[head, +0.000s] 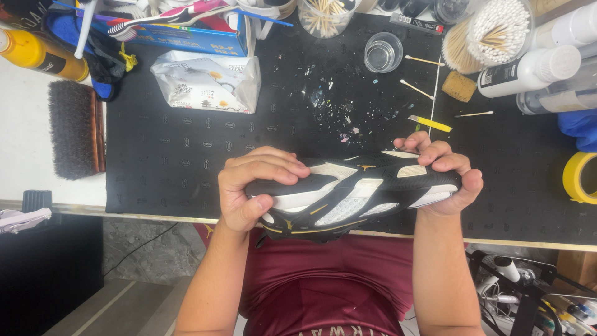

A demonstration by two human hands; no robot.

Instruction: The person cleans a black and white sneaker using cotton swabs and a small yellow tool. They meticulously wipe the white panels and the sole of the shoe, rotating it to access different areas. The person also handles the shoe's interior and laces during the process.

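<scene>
A black and white sneaker (348, 193) with gold accents is held lying on its side above the near edge of a black work mat (186, 149). My left hand (252, 186) grips one end of the shoe, fingers over the top and thumb underneath. My right hand (444, 174) wraps around the other end, fingers curled over the upper side. Both forearms reach up from my lap, where I wear a dark red shirt.
A dark shoe brush (74, 127) lies at the left. A white tissue pack (205, 81), a small glass cup (382, 53), cotton swab jars (491, 31), white bottles (528, 71), a yellow bottle (37, 56) and a yellow tape roll (581, 177) ring the mat.
</scene>
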